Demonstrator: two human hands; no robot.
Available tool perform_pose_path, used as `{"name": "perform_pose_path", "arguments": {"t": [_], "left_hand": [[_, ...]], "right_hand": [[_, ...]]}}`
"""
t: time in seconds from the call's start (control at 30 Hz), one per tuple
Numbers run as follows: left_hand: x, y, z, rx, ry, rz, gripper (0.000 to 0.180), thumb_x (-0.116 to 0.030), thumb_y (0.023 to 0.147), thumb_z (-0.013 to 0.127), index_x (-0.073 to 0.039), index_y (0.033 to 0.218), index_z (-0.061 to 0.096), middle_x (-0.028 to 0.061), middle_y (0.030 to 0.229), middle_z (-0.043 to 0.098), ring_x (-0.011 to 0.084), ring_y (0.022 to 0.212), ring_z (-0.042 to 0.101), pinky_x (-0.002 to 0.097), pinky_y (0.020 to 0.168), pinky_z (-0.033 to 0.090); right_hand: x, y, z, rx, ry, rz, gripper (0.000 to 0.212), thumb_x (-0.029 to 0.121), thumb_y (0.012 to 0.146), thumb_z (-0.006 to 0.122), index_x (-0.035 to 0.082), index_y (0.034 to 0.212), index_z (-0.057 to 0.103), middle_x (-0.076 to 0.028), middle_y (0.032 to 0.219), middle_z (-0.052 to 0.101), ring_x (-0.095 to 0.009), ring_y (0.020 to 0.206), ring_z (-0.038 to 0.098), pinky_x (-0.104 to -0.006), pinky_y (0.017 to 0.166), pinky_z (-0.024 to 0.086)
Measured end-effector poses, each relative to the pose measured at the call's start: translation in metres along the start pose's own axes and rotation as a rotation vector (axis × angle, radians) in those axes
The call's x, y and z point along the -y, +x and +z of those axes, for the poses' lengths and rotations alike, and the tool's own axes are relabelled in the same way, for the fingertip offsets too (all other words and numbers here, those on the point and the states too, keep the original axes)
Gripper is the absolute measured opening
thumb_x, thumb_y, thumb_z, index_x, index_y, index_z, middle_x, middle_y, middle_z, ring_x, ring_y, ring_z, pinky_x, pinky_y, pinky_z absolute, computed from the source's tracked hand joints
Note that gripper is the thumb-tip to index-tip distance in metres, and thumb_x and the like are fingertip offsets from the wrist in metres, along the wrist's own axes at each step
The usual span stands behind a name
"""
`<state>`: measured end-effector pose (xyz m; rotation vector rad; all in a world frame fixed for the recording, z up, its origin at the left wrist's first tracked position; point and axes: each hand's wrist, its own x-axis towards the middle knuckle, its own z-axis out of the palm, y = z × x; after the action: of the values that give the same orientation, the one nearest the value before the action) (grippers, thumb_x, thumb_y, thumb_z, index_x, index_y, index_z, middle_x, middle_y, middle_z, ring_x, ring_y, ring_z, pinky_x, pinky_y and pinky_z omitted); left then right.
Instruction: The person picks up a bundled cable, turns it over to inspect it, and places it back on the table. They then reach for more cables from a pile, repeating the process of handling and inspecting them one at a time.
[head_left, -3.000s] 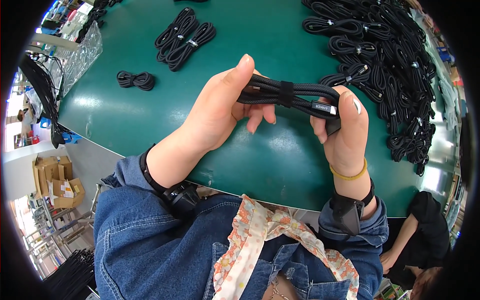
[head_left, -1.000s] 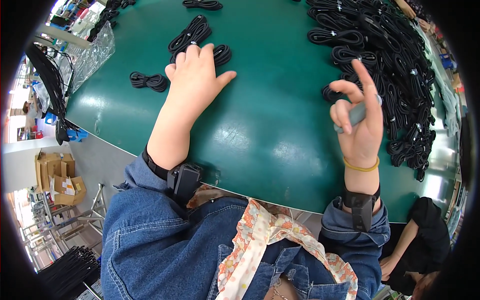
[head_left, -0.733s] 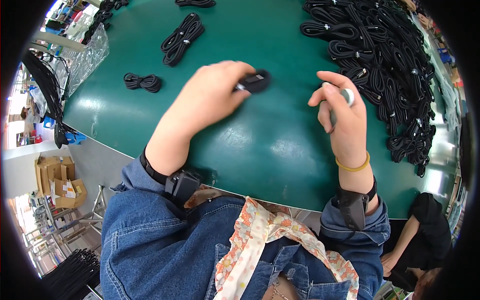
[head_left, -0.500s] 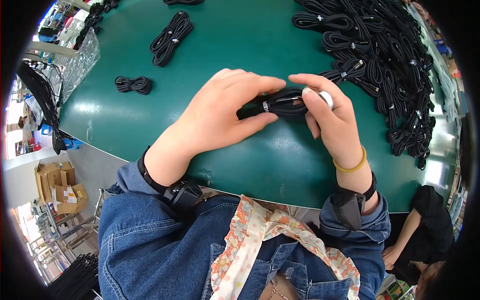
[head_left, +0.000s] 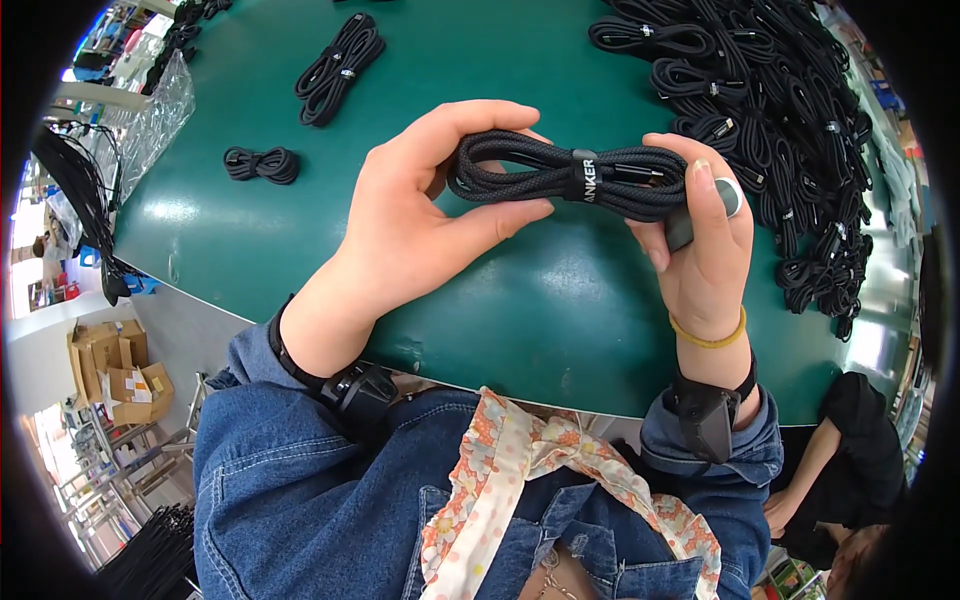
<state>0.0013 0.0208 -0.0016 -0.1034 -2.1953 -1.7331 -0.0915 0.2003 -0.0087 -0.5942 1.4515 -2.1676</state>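
Above the green table, a coiled black braided cable (head_left: 520, 184) lies level between my hands, bound at its middle by a black strap (head_left: 583, 176) with pale lettering. My left hand (head_left: 400, 215) curls round the left end of the loops, thumb below and fingers above. At the right end, my right hand (head_left: 715, 255) grips the coil between thumb and fingers. A small grey, white-rimmed round thing (head_left: 731, 198) shows behind the right thumb; its kind is unclear. A metal connector tip shows near that end of the coil.
Many bundled black cables (head_left: 765, 130) are heaped along the table's right side. Two more coils, one larger (head_left: 340, 70) and one small (head_left: 261, 165), lie at the left. Clear plastic (head_left: 165, 120) hangs by the left edge. Another person (head_left: 840, 460) is at the lower right.
The cable coil has come up and into fuller view, its strap turned toward me. My right hand has shifted right, and my left hand has moved to the coil's left end.
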Motion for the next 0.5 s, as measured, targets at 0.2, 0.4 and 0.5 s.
{"name": "perform_pose_path", "arguments": {"t": [0.2, 0.4, 0.5], "left_hand": [[-0.001, 0.000, 0.002, -0.031, -0.038, -0.050, 0.046, 0.006, 0.065, 0.066, -0.002, 0.107, 0.049, 0.0064, 0.094, 0.057, 0.0108, 0.087, 0.055, 0.0225, 0.078, 0.043], [-0.006, 0.000, 0.002, -0.054, -0.083, -0.093, 0.038, 0.003, 0.069, 0.064, -0.002, 0.104, 0.051, 0.0053, 0.085, 0.058, 0.0090, 0.076, 0.056, 0.0206, 0.068, 0.044], [-0.011, -0.001, -0.004, -0.037, -0.165, -0.237, 0.027, -0.002, 0.073, 0.062, -0.001, 0.099, 0.053, 0.0044, 0.076, 0.059, 0.0078, 0.064, 0.055, 0.0193, 0.058, 0.043]], "right_hand": [[0.002, -0.001, 0.003, -0.014, -0.046, -0.002, 0.028, 0.021, 0.087, 0.044, -0.002, 0.100, 0.053, -0.010, 0.068, 0.058, -0.005, 0.042, 0.040, -0.0154, 0.038, 0.028], [0.004, -0.001, 0.005, -0.038, -0.040, -0.037, 0.028, 0.022, 0.086, 0.048, -0.002, 0.100, 0.053, -0.007, 0.066, 0.057, -0.005, 0.046, 0.044, -0.0148, 0.038, 0.029], [0.005, -0.002, 0.003, 0.013, -0.058, -0.029, 0.027, 0.021, 0.084, 0.050, -0.002, 0.098, 0.053, -0.005, 0.065, 0.056, -0.005, 0.047, 0.045, -0.0148, 0.039, 0.029]]}}
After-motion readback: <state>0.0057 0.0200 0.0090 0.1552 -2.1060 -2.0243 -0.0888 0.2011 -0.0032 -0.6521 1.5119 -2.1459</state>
